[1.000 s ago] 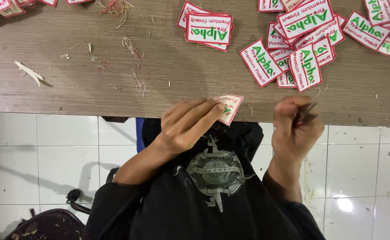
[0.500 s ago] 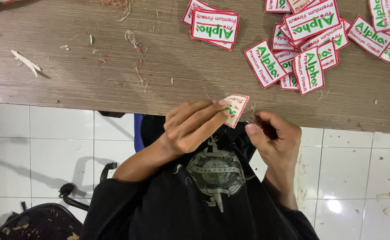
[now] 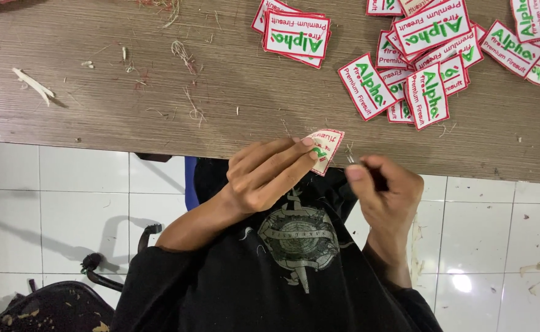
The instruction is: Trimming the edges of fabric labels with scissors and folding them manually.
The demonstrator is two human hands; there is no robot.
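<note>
My left hand [image 3: 264, 175] pinches a small white patch [image 3: 326, 147] with a red border and green and red lettering. It holds the patch just off the near edge of the wooden table [image 3: 159, 104]. My right hand [image 3: 384, 190] is closed around a small dark tool, mostly hidden in the fingers. The tool's thin metal tip [image 3: 351, 161] sits right beside the patch's edge. Both hands hover above my lap and black shirt.
A loose pile of several matching patches [image 3: 424, 61] lies on the table at the upper right, and a small stack [image 3: 296, 37] sits to its left. Thread scraps [image 3: 184, 55] and a pale strip [image 3: 33, 83] litter the wood. Below are white floor tiles [image 3: 67, 203] and a dark bag [image 3: 48, 307].
My right hand has come down and leftward, from apart to right beside the patch. My left hand has kept its hold on the patch almost in place.
</note>
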